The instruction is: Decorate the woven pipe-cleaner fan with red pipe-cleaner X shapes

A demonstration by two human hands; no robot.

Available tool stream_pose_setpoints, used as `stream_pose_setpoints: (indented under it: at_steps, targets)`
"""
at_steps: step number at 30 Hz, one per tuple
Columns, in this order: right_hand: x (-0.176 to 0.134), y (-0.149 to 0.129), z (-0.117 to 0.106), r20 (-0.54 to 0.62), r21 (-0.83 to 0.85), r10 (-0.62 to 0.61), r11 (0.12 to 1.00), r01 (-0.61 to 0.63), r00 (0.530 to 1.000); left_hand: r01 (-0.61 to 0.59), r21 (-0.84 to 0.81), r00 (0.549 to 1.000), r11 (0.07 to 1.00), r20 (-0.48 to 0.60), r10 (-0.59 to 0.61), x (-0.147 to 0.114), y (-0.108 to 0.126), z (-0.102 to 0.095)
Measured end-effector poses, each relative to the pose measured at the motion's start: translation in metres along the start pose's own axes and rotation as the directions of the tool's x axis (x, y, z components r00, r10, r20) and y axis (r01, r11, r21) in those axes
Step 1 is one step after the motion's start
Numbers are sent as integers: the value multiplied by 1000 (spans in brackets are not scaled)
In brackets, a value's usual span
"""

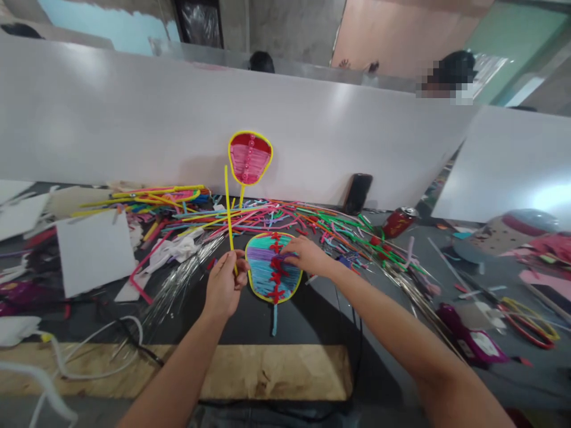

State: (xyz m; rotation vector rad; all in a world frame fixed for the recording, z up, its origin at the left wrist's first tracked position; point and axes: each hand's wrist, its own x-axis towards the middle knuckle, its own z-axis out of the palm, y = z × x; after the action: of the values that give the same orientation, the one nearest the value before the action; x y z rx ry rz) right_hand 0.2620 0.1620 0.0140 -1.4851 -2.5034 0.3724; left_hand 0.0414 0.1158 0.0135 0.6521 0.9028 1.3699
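My left hand (226, 280) is closed around the lower end of a yellow pipe cleaner (229, 214), which stands almost upright. Beside it is a fan-shaped pipe cleaner piece (263, 276) with a yellow rim, teal, purple and blue rows, a red twisted strip down the middle and a short blue stem. My right hand (309, 257) reaches over the fan's right edge, its bent fingers on the purple row near the red strip. Whether a loose strand is pinched there is too small to tell. A similar pink and red fan (250, 159) leans against the white panel behind.
Loose pipe cleaners (285, 211) lie heaped along the white panel (178, 113). A phone (358, 193) leans there, near a red can (400, 222). Scissors (530, 327) and a purple glue gun (473, 339) lie right; white card (96, 249) and cables left. A wooden board (276, 371) lies in front.
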Motion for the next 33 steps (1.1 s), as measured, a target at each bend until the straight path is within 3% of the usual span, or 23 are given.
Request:
stream_pose_setpoints:
  at_steps: [4,9,16,21,23,26,28,30,33]
  targets:
    - [-1,-7,15,-44,13,15,1000,-15,999,-7,17,999,1000,-33,8,2,-1,-1]
    - [-7,0,14,-136,93,36,995,-23,990,-10,30,999,1000,-46,11,4,-2,-2]
    - [-42,15,-23,-354,318,165,947,-48,921,-24,44,1000,999,4,24,2,-3,-1]
    - [-60,11,-42,-393,457,190,889,12,900,4,68,998,998,64,-8,1,-5,0]
    - [-63,5,-40,-354,558,199,829,35,914,13,78,996,997,84,-19,0,-6,0]
    - [-66,-6,-33,-244,755,219,654,44,945,30,94,992,995,116,-41,-3,-6,2]
    - [-67,-10,-29,-191,811,215,584,31,958,41,106,989,993,138,-55,-4,-6,3]
    - [-64,-8,-28,-184,769,216,639,4,959,48,115,987,992,146,-64,-5,-6,4]
    - [-53,13,-35,-254,483,259,869,-110,932,50,117,989,992,132,-65,-4,-6,4]
